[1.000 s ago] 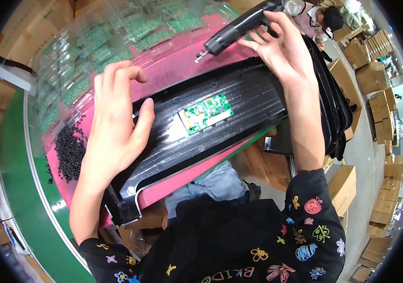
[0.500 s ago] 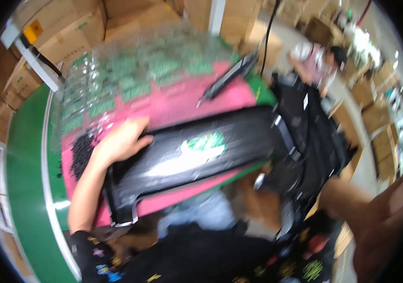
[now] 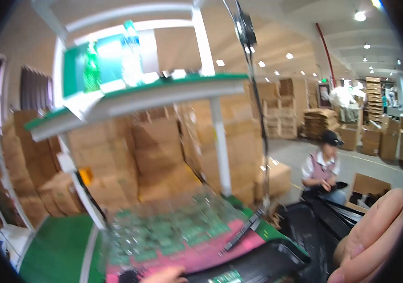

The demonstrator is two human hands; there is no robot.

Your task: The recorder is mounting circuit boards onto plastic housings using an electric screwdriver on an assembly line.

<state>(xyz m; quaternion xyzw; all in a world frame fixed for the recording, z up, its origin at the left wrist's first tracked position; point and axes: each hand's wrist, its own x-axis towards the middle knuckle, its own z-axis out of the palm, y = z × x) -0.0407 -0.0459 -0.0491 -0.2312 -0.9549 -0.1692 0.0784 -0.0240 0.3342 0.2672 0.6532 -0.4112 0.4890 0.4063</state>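
Raising the view from the desk (image 3: pixel 55 245): right hand (image 3: pixel 376 236), off the electric screwdriver (image 3: pixel 241 231), hovers loosely curled and empty; left hand (image 3: pixel 161 274), barely visible, grip indeterminable, remains beside the black panel (image 3: pixel 253 264) on the pink mat (image 3: pixel 201 254).

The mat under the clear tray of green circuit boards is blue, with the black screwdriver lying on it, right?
Not quite. The head view shows the mat is pink, not blue. The rest holds: the clear tray of green circuit boards sits on it, and the black screwdriver lies on it.
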